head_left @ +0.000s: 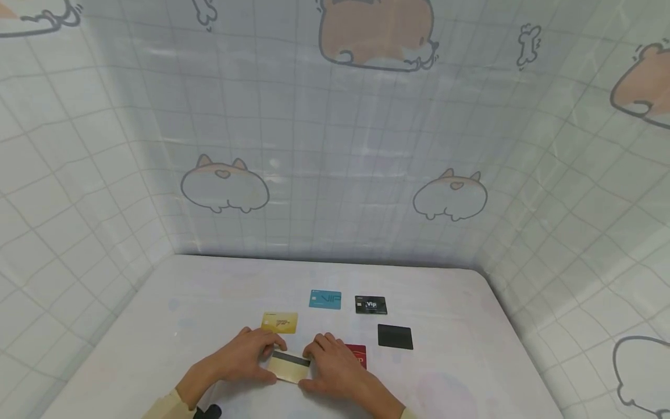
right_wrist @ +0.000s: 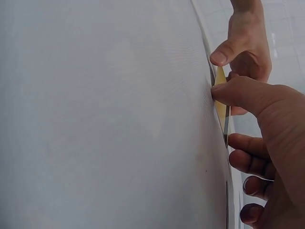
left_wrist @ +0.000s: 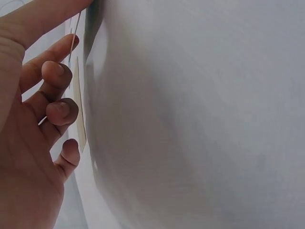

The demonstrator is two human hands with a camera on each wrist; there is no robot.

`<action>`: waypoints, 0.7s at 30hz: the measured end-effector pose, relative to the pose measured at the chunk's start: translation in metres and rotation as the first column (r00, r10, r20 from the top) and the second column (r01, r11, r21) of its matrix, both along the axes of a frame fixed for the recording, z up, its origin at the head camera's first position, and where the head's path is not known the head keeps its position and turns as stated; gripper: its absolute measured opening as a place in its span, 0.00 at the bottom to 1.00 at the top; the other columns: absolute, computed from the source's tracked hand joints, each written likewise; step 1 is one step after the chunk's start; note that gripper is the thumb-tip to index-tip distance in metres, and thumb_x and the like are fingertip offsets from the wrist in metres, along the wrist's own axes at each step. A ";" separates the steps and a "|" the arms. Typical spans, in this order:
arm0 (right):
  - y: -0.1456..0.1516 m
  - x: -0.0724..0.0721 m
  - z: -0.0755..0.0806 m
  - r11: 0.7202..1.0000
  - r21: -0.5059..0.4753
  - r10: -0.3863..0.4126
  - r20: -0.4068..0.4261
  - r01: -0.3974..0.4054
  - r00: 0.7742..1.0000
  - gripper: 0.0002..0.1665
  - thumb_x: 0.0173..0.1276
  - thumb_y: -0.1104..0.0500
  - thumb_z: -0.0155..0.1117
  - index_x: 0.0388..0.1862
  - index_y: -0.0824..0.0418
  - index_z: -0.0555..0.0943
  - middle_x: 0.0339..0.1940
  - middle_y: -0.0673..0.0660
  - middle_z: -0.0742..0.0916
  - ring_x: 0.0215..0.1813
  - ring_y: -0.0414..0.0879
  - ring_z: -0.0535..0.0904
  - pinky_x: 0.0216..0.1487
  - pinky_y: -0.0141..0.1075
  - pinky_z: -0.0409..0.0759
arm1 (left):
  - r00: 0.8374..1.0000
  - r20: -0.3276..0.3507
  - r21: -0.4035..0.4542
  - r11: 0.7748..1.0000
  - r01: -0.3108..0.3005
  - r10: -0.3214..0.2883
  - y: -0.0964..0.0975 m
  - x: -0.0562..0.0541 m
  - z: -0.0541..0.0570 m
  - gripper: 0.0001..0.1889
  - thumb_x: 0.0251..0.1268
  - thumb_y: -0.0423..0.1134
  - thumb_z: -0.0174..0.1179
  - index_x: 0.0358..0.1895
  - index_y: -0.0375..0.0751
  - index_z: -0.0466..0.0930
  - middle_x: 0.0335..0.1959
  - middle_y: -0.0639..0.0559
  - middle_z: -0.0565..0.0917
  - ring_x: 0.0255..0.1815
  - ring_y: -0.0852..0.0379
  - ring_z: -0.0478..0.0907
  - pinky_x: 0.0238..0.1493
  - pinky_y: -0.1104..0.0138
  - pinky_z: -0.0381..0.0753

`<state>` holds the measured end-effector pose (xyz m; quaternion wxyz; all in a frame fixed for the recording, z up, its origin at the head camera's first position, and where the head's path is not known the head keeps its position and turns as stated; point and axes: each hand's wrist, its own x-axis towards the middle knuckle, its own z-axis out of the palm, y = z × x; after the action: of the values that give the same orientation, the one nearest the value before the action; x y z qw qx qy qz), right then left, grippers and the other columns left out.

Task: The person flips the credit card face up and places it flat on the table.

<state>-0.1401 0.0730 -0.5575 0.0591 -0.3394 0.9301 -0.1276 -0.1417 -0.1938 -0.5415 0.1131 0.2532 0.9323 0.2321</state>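
Note:
A pale gold card (head_left: 289,368) with a dark stripe lies between both hands near the front of the table. My left hand (head_left: 250,355) pinches its left end, thumb at the near edge and index finger at the far one. At the other end, my right hand (head_left: 337,369) holds it the same way. In the right wrist view the card (right_wrist: 220,107) appears nearly edge-on, close to the tabletop. A red card (head_left: 358,354) is partly hidden behind the right hand. Just beyond the left fingers lies a yellow card (head_left: 280,322).
Farther back on the white table (head_left: 230,285) lie a blue VIP card (head_left: 325,299) and a black Vip card (head_left: 371,305). A plain black card (head_left: 395,337) lies to the right. Patterned curtains (head_left: 335,128) surround the table's back and sides.

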 end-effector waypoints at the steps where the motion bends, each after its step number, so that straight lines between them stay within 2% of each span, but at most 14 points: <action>1: 0.000 0.000 0.000 1.000 -0.001 -0.006 0.007 0.006 1.000 0.31 0.58 0.28 0.69 0.54 0.42 0.80 0.44 0.38 0.76 0.47 0.35 0.68 0.54 0.36 0.75 | 1.000 0.004 0.000 1.000 -0.001 0.001 0.001 0.000 0.000 0.27 0.46 0.63 0.76 0.51 0.64 0.80 0.32 0.68 0.73 0.39 0.67 0.68 0.43 0.58 0.58; 12: 0.003 -0.001 0.001 1.000 -0.007 -0.015 0.007 0.015 1.000 0.32 0.58 0.27 0.68 0.55 0.41 0.80 0.44 0.37 0.76 0.48 0.36 0.68 0.57 0.37 0.75 | 0.999 -0.025 0.032 0.999 0.028 -0.027 0.003 0.000 0.005 0.28 0.48 0.63 0.75 0.52 0.61 0.80 0.31 0.66 0.72 0.37 0.68 0.67 0.42 0.57 0.58; 21: 0.003 0.000 0.004 1.000 0.013 -0.020 -0.013 0.020 1.000 0.35 0.55 0.25 0.69 0.55 0.41 0.80 0.44 0.38 0.76 0.49 0.37 0.69 0.58 0.39 0.75 | 1.000 -0.021 0.039 0.999 0.015 -0.015 0.005 0.001 0.007 0.27 0.49 0.63 0.74 0.52 0.60 0.81 0.30 0.65 0.72 0.37 0.68 0.67 0.42 0.57 0.58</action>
<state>-0.1401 0.0756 -0.5538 0.0539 -0.3304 0.9347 -0.1196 -0.1406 -0.1890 -0.5341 0.1000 0.2647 0.9269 0.2466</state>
